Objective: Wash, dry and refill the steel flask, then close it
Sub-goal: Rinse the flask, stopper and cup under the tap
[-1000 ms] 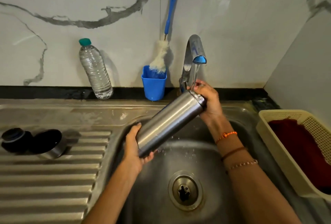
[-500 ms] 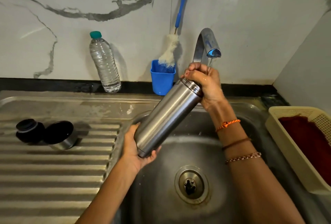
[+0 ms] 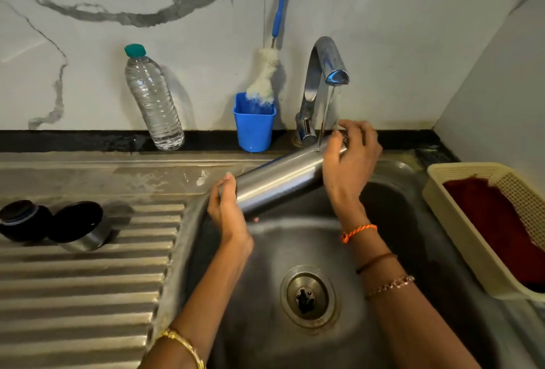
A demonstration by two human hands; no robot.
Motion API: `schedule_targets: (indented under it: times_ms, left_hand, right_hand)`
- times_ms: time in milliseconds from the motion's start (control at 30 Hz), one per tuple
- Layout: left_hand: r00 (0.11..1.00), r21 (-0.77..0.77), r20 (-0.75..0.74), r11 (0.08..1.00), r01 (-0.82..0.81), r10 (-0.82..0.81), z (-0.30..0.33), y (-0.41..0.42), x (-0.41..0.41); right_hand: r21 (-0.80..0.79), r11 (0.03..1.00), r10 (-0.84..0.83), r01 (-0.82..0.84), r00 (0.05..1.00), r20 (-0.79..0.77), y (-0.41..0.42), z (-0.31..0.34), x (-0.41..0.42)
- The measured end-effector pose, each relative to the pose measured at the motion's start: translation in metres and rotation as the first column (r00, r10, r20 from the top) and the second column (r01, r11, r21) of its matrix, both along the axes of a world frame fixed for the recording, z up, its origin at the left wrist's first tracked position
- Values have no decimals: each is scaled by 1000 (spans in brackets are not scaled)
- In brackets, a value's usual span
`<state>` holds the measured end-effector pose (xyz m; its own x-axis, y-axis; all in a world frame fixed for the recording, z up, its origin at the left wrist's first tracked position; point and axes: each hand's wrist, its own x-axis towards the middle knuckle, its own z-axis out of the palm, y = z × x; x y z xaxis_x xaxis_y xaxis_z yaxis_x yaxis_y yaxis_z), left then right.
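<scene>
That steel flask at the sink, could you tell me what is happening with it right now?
A person holds the steel flask tilted over the sink. The left hand grips its base and the right hand grips near its mouth, while a thin stream from the tap lands on its side. It is being rinsed. Its two caps lie on the drainboard, so drying, refilling and closing remain.

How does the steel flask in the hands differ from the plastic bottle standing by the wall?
The steel flask is opaque brushed metal; the plastic bottle is clear and ribbed. The flask is held tilted over the sink under running tap water, gripped by the left hand and right hand; the bottle stands alone on the counter. The bottle wears a green cap; the flask's mouth is hidden. Both are tall, slim cylinders.
</scene>
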<state>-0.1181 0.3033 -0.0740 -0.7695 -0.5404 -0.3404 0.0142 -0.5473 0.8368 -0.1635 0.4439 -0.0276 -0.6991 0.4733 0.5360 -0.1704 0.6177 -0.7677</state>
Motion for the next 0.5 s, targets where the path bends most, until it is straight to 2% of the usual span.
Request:
schedule_targets:
  times_ms: [33, 67, 133, 200, 233, 267, 367, 400, 433, 500]
  left_hand:
    - [998, 42, 44, 998, 35, -37, -1, 0, -3]
    - [995, 81, 80, 995, 51, -58, -1, 2, -3]
    - [992, 144, 73, 986, 87, -99, -1, 11, -4]
    - [992, 159, 49, 981, 108, -117, 1, 21, -1]
    - [992, 161, 60, 982, 102, -112, 2, 22, 1]
    - [992, 154, 73, 984, 86, -98, 2, 19, 1]
    - [996, 56, 80, 998, 34, -38, 0, 3, -9]
    - [996, 35, 77, 999, 36, -39, 4, 1, -10]
    - [996, 43, 69, 998, 45, -48, 6, 3, -8]
    - [997, 83, 45, 994, 64, -68, 9, 14, -6]
  right_hand:
    - [206, 978, -21, 24, 1000, -13, 0, -6, 5]
    - [400, 916, -11, 18, 1000, -20, -4, -10, 11]
    - [718, 684, 170, -129, 985, 16, -20, -20, 25]
    - [862, 447, 341, -237, 937, 81, -29, -27, 33]
    - [887, 400, 375, -230, 924, 70, -24, -25, 28]
    - [883, 423, 366, -206, 930, 41, -12, -20, 19]
    - [693, 701, 165, -169, 984, 72, 31, 0, -2]
    - [660, 738, 119, -143, 990, 81, 33, -2, -2]
    - [686, 718, 106, -122, 992, 66, 25, -8, 2]
    - [794, 570, 273, -212, 960, 60, -10, -19, 12]
